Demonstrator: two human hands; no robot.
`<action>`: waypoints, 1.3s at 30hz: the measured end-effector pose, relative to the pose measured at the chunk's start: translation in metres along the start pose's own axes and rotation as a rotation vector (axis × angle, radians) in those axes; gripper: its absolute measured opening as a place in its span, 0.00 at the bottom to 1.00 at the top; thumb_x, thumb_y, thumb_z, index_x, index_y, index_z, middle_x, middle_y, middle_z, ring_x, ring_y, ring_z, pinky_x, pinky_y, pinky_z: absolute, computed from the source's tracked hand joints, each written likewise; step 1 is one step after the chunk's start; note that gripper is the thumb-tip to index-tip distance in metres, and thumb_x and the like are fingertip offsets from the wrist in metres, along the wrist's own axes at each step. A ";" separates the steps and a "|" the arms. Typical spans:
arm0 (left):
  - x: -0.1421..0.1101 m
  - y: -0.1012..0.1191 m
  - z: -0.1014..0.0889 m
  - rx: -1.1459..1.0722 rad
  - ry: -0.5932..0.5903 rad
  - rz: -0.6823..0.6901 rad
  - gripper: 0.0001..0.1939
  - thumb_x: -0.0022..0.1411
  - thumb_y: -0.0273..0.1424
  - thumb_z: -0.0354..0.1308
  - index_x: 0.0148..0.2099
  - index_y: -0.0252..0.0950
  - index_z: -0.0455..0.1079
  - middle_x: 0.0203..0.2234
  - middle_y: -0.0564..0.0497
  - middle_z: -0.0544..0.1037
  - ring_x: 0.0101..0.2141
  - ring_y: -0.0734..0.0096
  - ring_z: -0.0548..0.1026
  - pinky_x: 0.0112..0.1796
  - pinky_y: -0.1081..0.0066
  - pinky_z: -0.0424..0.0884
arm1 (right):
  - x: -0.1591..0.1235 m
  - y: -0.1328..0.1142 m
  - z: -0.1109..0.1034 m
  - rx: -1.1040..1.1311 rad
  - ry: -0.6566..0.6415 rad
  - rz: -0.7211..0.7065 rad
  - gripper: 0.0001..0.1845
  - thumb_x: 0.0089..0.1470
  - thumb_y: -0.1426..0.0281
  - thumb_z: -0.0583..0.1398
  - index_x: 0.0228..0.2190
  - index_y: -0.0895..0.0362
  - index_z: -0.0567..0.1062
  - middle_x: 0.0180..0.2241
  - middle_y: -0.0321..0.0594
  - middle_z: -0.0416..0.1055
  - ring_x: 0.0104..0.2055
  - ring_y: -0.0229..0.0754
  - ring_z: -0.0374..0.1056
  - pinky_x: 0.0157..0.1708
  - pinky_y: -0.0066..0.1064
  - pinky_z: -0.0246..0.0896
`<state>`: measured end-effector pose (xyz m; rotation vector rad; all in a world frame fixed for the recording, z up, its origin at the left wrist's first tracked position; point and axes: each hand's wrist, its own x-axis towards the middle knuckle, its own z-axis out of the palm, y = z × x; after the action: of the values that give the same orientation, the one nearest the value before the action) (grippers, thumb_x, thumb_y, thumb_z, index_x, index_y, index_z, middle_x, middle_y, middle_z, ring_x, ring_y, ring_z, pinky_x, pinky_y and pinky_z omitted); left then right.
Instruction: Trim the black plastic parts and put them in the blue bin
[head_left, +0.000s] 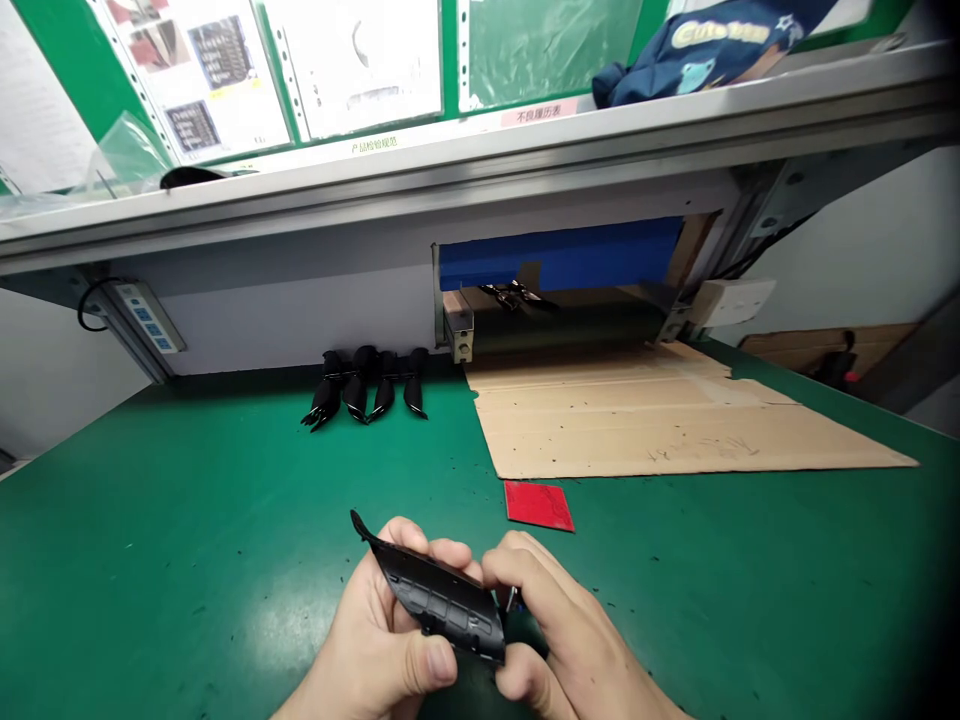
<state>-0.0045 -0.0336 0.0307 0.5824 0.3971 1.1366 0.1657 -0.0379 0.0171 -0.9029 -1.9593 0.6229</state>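
In my left hand (394, 625) is a curved black plastic part (442, 600), its ribbed hollow inner side facing me. My thumb lies along its lower edge and my fingers are behind it. The part tapers to a thin tip at the upper left. At its right end is my right hand (559, 630), fingers curled closed. A small glint of metal shows between those fingers, but most of what they hold is hidden. Beyond my hands a red square pad (538, 505) lies on the green table (210, 530).
Several glossy black parts (364, 385) stand in a row by the back panel. A cardboard sheet (637, 425) runs from an opening with a blue flap (562, 250), where more black parts (517, 295) lie. A metal-edged shelf (480, 160) crosses above. Dark scraps dot the table.
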 end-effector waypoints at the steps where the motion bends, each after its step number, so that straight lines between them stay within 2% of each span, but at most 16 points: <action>1: 0.000 -0.001 0.000 0.004 0.000 -0.004 0.26 0.38 0.24 0.76 0.39 0.40 0.68 0.37 0.54 0.79 0.41 0.69 0.77 0.45 0.71 0.70 | 0.000 0.001 0.000 0.003 0.005 -0.006 0.28 0.63 0.43 0.43 0.42 0.54 0.65 0.33 0.38 0.61 0.33 0.43 0.59 0.34 0.32 0.57; 7: 0.001 -0.002 -0.001 0.014 -0.043 -0.011 0.25 0.39 0.24 0.75 0.39 0.41 0.69 0.37 0.54 0.79 0.41 0.70 0.77 0.42 0.72 0.72 | -0.001 0.001 -0.001 -0.041 0.020 -0.012 0.30 0.63 0.43 0.42 0.40 0.54 0.66 0.32 0.38 0.60 0.32 0.44 0.58 0.32 0.32 0.56; 16: 0.001 -0.002 -0.002 0.032 -0.010 0.007 0.24 0.40 0.23 0.75 0.38 0.41 0.69 0.37 0.55 0.79 0.41 0.70 0.77 0.43 0.70 0.72 | 0.001 0.000 0.005 -0.119 0.023 0.020 0.31 0.64 0.44 0.39 0.26 0.55 0.61 0.25 0.35 0.57 0.28 0.42 0.54 0.28 0.31 0.49; 18: 0.000 -0.001 -0.001 0.051 0.000 0.020 0.24 0.40 0.23 0.75 0.38 0.41 0.68 0.37 0.55 0.79 0.41 0.69 0.76 0.42 0.70 0.72 | 0.002 -0.001 0.001 -0.082 -0.035 0.017 0.32 0.65 0.45 0.38 0.25 0.55 0.60 0.25 0.35 0.57 0.28 0.41 0.55 0.29 0.31 0.50; 21: 0.001 0.003 -0.001 0.102 0.058 0.051 0.25 0.41 0.24 0.74 0.41 0.41 0.68 0.39 0.52 0.78 0.41 0.67 0.76 0.42 0.70 0.71 | 0.007 -0.001 -0.011 0.044 -0.188 0.012 0.33 0.65 0.45 0.37 0.25 0.55 0.61 0.24 0.34 0.59 0.27 0.39 0.57 0.30 0.29 0.54; 22: 0.002 0.005 -0.002 0.128 0.094 0.067 0.25 0.44 0.25 0.73 0.43 0.41 0.67 0.40 0.51 0.77 0.41 0.67 0.75 0.42 0.70 0.70 | 0.008 0.001 -0.016 0.059 -0.231 0.022 0.32 0.65 0.45 0.38 0.25 0.55 0.62 0.24 0.33 0.60 0.27 0.39 0.58 0.29 0.28 0.54; 24: 0.006 0.011 -0.005 0.171 0.190 0.089 0.20 0.53 0.27 0.67 0.47 0.40 0.66 0.43 0.49 0.75 0.41 0.69 0.73 0.43 0.69 0.69 | 0.012 0.005 -0.025 -0.025 -0.291 0.072 0.25 0.64 0.47 0.49 0.28 0.55 0.65 0.27 0.32 0.64 0.28 0.38 0.60 0.29 0.27 0.55; 26: 0.012 0.018 -0.009 0.175 0.312 0.086 0.13 0.58 0.26 0.59 0.46 0.39 0.65 0.40 0.50 0.72 0.39 0.71 0.71 0.45 0.65 0.68 | 0.013 0.011 -0.029 -0.233 -0.379 0.150 0.15 0.57 0.57 0.65 0.34 0.54 0.69 0.32 0.32 0.67 0.33 0.40 0.63 0.32 0.28 0.56; 27: 0.015 0.020 -0.012 0.183 0.367 0.068 0.10 0.58 0.26 0.57 0.44 0.38 0.64 0.37 0.52 0.71 0.38 0.71 0.70 0.45 0.65 0.67 | 0.014 0.015 -0.029 -0.331 -0.438 0.181 0.14 0.52 0.63 0.69 0.35 0.53 0.71 0.33 0.32 0.67 0.34 0.41 0.64 0.33 0.29 0.57; 29: 0.020 0.025 -0.019 0.289 0.414 0.009 0.06 0.57 0.26 0.56 0.38 0.38 0.63 0.31 0.55 0.67 0.33 0.73 0.67 0.40 0.68 0.66 | 0.014 0.021 -0.027 -0.451 -0.531 0.200 0.11 0.51 0.72 0.69 0.35 0.52 0.73 0.33 0.32 0.67 0.35 0.42 0.65 0.35 0.30 0.57; 30: 0.021 0.028 -0.021 0.412 0.386 -0.027 0.06 0.56 0.26 0.56 0.36 0.38 0.62 0.29 0.56 0.66 0.31 0.74 0.66 0.37 0.71 0.64 | 0.013 0.023 -0.026 -0.472 -0.560 0.189 0.08 0.54 0.76 0.66 0.34 0.52 0.73 0.32 0.32 0.67 0.34 0.42 0.65 0.35 0.31 0.57; 32: 0.021 0.031 -0.024 0.759 0.248 -0.097 0.06 0.56 0.29 0.58 0.35 0.37 0.64 0.27 0.56 0.66 0.29 0.75 0.64 0.33 0.73 0.61 | 0.012 0.026 -0.023 -0.478 -0.561 0.149 0.11 0.55 0.82 0.59 0.32 0.54 0.72 0.30 0.33 0.67 0.34 0.41 0.65 0.35 0.31 0.57; 35: 0.016 0.034 -0.021 1.216 0.038 -0.144 0.12 0.52 0.33 0.65 0.37 0.36 0.68 0.30 0.56 0.70 0.33 0.71 0.66 0.35 0.72 0.61 | 0.012 0.025 -0.023 -0.426 -0.473 0.130 0.15 0.52 0.86 0.55 0.32 0.54 0.72 0.30 0.33 0.67 0.33 0.40 0.64 0.34 0.30 0.56; 37: 0.013 0.033 -0.018 1.315 -0.026 -0.199 0.16 0.47 0.34 0.69 0.37 0.36 0.69 0.31 0.56 0.73 0.34 0.69 0.67 0.35 0.73 0.61 | 0.013 0.022 -0.025 -0.321 -0.389 0.155 0.14 0.55 0.83 0.54 0.34 0.53 0.72 0.31 0.33 0.67 0.33 0.40 0.64 0.33 0.29 0.56; 39: 0.011 0.029 -0.016 1.287 -0.065 -0.257 0.18 0.44 0.34 0.71 0.35 0.36 0.68 0.30 0.56 0.73 0.33 0.70 0.67 0.34 0.73 0.61 | 0.013 0.018 -0.025 -0.189 -0.320 0.189 0.12 0.59 0.79 0.53 0.35 0.52 0.73 0.32 0.34 0.68 0.33 0.39 0.64 0.33 0.29 0.58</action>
<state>-0.0305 -0.0106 0.0359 1.6176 1.1217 0.4899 0.1883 -0.0145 0.0236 -1.1743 -2.2637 0.7365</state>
